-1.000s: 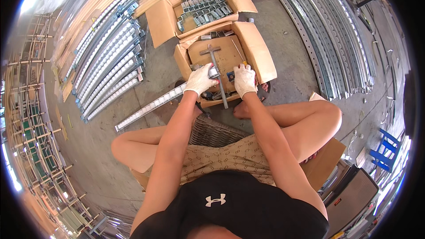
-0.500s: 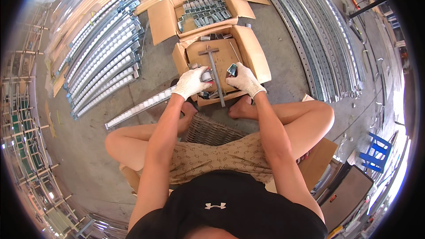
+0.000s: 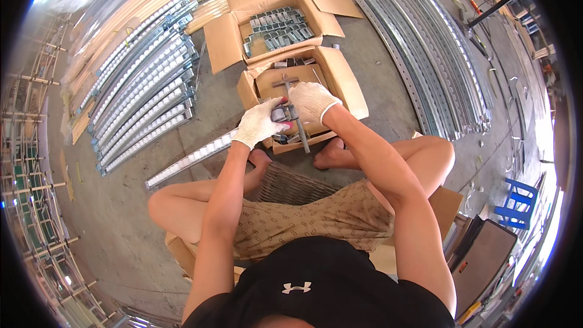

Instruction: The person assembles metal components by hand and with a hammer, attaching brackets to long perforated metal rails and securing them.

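My left hand, in a white glove, closes around the end of a white-roller track that slants in from the lower left. At that end, by my fingertips, sits a small metal bracket; how far it is seated cannot be seen. A T-shaped steel hammer lies across the near open carton. My gloved right hand is curled around the hammer's handle just below its head, its fingertips partly hidden.
Beyond the near carton stands another open carton with several metal brackets. Finished-looking roller tracks lie at the left, and bare metal rails at the right. A blue plastic stool is at the far right.
My right hand has moved left and up to the hammer, and the bracket it held has left it. A bracket now shows by the track end. My left hand stays there.
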Tool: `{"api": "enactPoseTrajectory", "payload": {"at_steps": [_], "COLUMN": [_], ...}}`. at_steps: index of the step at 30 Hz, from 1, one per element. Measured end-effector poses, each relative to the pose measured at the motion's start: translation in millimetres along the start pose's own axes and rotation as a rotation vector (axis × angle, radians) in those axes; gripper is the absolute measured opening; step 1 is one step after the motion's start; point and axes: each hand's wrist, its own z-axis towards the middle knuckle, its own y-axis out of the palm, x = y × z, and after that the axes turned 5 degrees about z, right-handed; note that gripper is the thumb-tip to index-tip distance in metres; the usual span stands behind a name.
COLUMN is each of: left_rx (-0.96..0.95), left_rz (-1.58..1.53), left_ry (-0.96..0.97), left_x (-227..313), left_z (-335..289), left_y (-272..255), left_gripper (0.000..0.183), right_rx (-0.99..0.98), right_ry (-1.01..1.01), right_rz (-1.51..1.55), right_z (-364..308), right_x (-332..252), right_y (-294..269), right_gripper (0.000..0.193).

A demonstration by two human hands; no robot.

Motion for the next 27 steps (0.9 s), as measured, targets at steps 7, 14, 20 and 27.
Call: {"api": "enactPoseTrajectory", "payload": {"at_steps": [7,14,20,27], "left_rx": [-0.027,-0.043,0.048,0.090], "left_rz": [-0.008,0.043,0.052,0.113], "left_ry": [-0.038,-0.042,-0.029,-0.009], "left_x": [-1.5,8.5,-3.0,1.7], "left_z": [-2.1,-15.5,-17.7,-18.7], "left_y": [-6.2,-26.2,-14.5,-21.8], "left_gripper": [0.069,0.072,0.077,0.074], "right_rx": [0.238,0.200,0.359,0.578], "right_ry": [0.018,0.181,0.191,0.161], "right_rz": [0.580,1.237,1.097,0.998], "right_z": [-26.4,-45.1,-37.8,-28.8], "right_x": [16.7,-9.2,-23.8,-43.9], "right_y": [12.7,1.8,10.8,25.1], "right_gripper": [0.041,0.044,0.037,0.028]}}
